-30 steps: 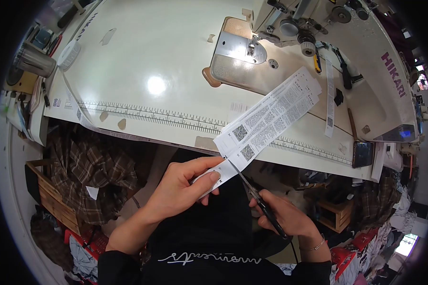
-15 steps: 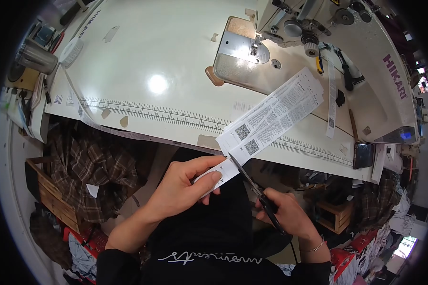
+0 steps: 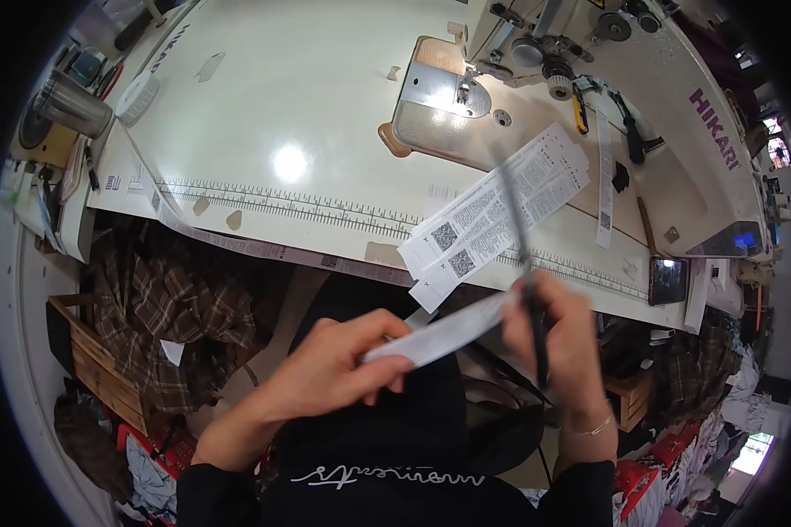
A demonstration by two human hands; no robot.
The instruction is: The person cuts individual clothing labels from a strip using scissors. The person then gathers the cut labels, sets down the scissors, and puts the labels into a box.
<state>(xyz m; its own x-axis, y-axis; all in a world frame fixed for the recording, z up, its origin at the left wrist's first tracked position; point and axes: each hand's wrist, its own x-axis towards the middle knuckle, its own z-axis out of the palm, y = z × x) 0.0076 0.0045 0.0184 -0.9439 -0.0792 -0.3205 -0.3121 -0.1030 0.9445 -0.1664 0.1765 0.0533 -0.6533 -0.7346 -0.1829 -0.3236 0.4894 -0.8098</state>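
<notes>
L hand [image 3: 321, 369]: clamping label strip [image 3: 453, 335], lower ctr. R hand [image 3: 567, 338]: gripping blurred scissors [image 3: 524, 246], now swinging off label stack [image 3: 475, 230], ctr; cutting apparently pausing. Hands: staying apart; R pinch on strip unclear.

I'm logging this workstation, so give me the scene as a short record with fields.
left hand: holds white strip
right hand: holds scissors, motion-blurred; fingers meet the strip's other end
table: fanned printed labels, white roll, yellow cutter
machine: HIKARI sewing machine
below table edge: plaid cloth, wooden crate
</notes>
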